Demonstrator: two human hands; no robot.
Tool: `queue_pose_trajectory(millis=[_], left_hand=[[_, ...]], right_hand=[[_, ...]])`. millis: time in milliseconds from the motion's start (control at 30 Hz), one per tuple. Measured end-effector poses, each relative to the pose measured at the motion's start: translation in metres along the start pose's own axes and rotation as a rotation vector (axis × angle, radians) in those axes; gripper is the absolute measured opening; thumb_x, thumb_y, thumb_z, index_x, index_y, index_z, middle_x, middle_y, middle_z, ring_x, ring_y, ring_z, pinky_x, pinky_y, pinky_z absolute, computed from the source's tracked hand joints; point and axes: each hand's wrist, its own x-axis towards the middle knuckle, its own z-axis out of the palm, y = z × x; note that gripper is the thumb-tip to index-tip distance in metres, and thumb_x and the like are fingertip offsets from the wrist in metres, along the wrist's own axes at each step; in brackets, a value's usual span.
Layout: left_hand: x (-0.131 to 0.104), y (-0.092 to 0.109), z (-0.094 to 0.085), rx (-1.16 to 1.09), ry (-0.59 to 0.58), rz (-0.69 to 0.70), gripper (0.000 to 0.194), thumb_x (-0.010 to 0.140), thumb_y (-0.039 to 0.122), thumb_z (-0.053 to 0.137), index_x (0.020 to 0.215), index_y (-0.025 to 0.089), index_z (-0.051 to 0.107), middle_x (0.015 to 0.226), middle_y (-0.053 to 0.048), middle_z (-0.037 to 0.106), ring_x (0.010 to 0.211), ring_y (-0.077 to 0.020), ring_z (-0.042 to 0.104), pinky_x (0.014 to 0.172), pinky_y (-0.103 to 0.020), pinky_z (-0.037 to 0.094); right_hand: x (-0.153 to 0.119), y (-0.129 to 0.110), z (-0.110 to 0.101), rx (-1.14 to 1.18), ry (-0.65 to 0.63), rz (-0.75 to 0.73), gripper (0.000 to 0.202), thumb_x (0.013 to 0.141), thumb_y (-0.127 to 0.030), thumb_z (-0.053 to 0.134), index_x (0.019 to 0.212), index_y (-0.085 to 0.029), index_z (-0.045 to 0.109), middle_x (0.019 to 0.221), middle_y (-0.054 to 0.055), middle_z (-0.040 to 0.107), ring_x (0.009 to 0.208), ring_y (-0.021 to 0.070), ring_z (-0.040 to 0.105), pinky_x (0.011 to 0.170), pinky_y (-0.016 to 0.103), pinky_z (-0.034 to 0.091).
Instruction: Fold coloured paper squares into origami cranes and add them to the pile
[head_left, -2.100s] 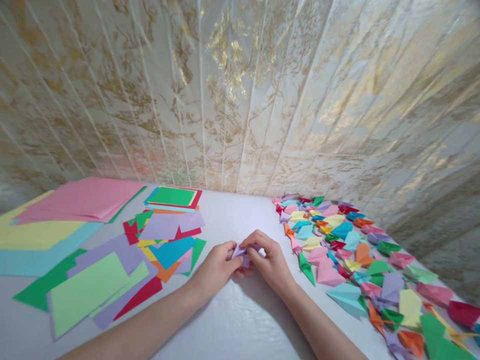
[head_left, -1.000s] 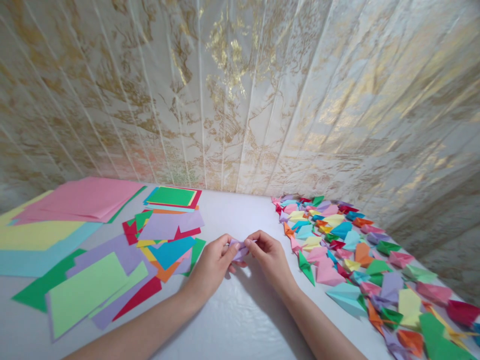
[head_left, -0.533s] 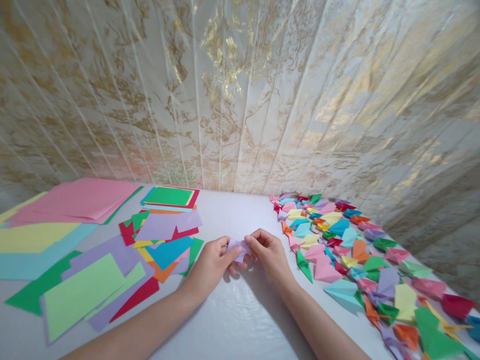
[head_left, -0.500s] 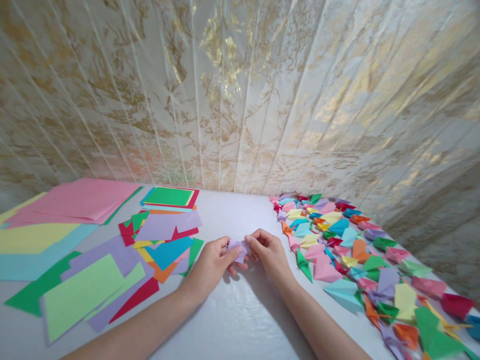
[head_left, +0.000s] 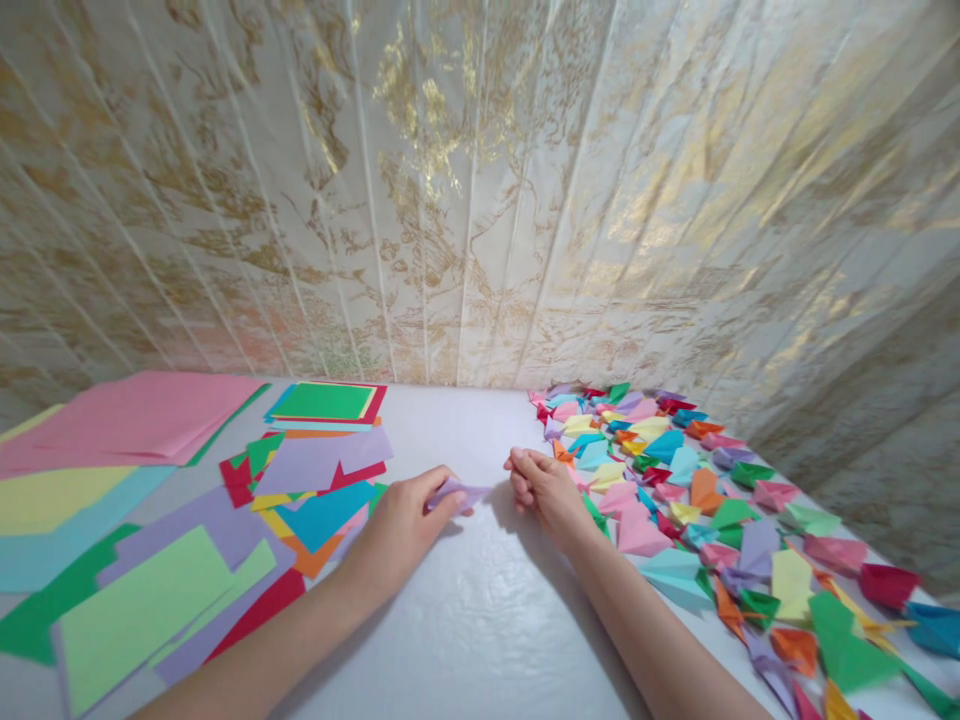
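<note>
My left hand (head_left: 409, 520) pinches a small folded piece of lilac paper (head_left: 459, 490) between thumb and fingers, above the white table (head_left: 450, 630). The paper's narrow tip points right, toward my other hand. A short gap away, my right hand (head_left: 546, 492) is closed, its fingers curled in and the thumb against them. Nothing shows in it, and it is nearest to the spread of folded paper figures (head_left: 619, 498) on the right.
To the left lie loose coloured sheets and cut pieces, among them light green paper (head_left: 146, 610), a blue triangle (head_left: 322, 512) and large pink sheets (head_left: 142, 415). A stack of small rectangles (head_left: 326, 400) is at the back. Behind the table hangs a gold-patterned curtain (head_left: 450, 200).
My right hand has let go of the lilac paper and moved right, its fingers curling. The paper stays in my left hand, now turned more edge-on. The view has shifted slightly.
</note>
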Motion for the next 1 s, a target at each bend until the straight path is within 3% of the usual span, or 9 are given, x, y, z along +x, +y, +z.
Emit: queue_pose_trajectory(millis=[100,200,300,400,467,567,733,900,1000], left_hand=[[0.001,-0.004,-0.005,0.513,0.129,0.239,0.012,0.082,0.009,0.055,0.081,0.02,0.058,0.112,-0.008,0.065,0.104,-0.0273,0.058,0.088,-0.041,0.044],[0.001,-0.007,-0.002,0.682,0.027,0.263,0.024,0.073,-0.004,0.052,0.079,0.02,0.053,0.1,-0.006,0.061,0.092,-0.0239,0.056,0.08,-0.037,0.044],[0.0,-0.006,0.002,0.671,-0.024,0.224,0.019,0.076,0.002,0.054,0.077,0.02,0.05,0.087,-0.002,0.057,0.085,-0.0218,0.054,0.075,-0.034,0.044],[-0.002,-0.002,-0.001,0.652,-0.053,0.174,0.013,0.077,0.017,0.064,0.081,0.02,0.053,0.09,-0.003,0.057,0.089,-0.0243,0.054,0.08,-0.037,0.044],[-0.003,0.002,-0.009,0.623,-0.139,0.141,0.016,0.074,0.024,0.068,0.082,0.019,0.055,0.095,-0.004,0.057,0.095,-0.0259,0.053,0.083,-0.038,0.044],[-0.002,0.004,-0.024,0.526,-0.327,0.123,0.01,0.075,0.02,0.063,0.084,0.02,0.058,0.099,-0.002,0.055,0.097,-0.0227,0.055,0.083,-0.033,0.043],[0.001,0.0,-0.038,0.434,-0.439,0.132,0.023,0.074,0.009,0.051,0.09,0.023,0.06,0.099,0.001,0.054,0.088,-0.0156,0.058,0.076,-0.026,0.041],[0.002,-0.004,-0.037,0.491,-0.43,0.182,0.025,0.073,0.006,0.048,0.088,0.022,0.06,0.099,0.0,0.055,0.088,-0.0153,0.059,0.077,-0.025,0.041],[0.003,-0.002,-0.032,0.517,-0.406,0.182,0.016,0.076,0.008,0.05,0.082,0.02,0.06,0.096,0.0,0.056,0.087,-0.0149,0.06,0.076,-0.024,0.043]], right_hand=[[0.004,0.002,-0.006,-0.06,0.055,-0.077,0.045,0.076,-0.063,0.064,0.073,-0.018,0.059,0.05,-0.008,0.044,0.042,0.007,0.036,0.043,0.021,0.033],[0.002,0.006,0.0,-0.144,0.034,-0.143,0.035,0.077,-0.053,0.065,0.076,-0.018,0.062,0.055,-0.006,0.05,0.048,0.0093,0.042,0.048,0.022,0.034],[-0.003,0.009,0.008,-0.219,0.003,-0.197,0.021,0.078,-0.04,0.065,0.081,-0.02,0.063,0.062,-0.005,0.054,0.055,0.0114,0.046,0.054,0.024,0.036],[-0.009,0.006,0.01,-0.312,-0.043,-0.246,0.005,0.077,-0.024,0.062,0.082,-0.021,0.064,0.07,-0.004,0.059,0.064,0.0135,0.05,0.063,0.026,0.039],[-0.013,0.0,0.009,-0.444,-0.131,-0.33,0.012,0.076,-0.012,0.057,0.08,-0.021,0.064,0.076,-0.002,0.061,0.074,0.0157,0.054,0.072,0.028,0.041],[-0.017,-0.007,0.009,-0.678,-0.323,-0.484,0.025,0.074,-0.001,0.054,0.083,-0.022,0.064,0.086,-0.001,0.064,0.088,0.0178,0.055,0.084,0.031,0.04],[-0.02,-0.009,0.018,-1.022,-0.492,-0.658,0.02,0.078,-0.012,0.073,0.094,-0.021,0.066,0.095,0.002,0.066,0.09,0.0196,0.053,0.084,0.032,0.039],[-0.021,-0.004,0.024,-1.275,-0.466,-0.795,0.007,0.091,-0.014,0.061,0.089,-0.019,0.065,0.088,0.003,0.067,0.083,0.0193,0.053,0.076,0.031,0.037],[-0.019,-0.002,0.022,-1.284,-0.428,-0.786,0.009,0.089,-0.009,0.06,0.089,-0.018,0.063,0.085,0.003,0.066,0.081,0.0188,0.053,0.074,0.03,0.038]])
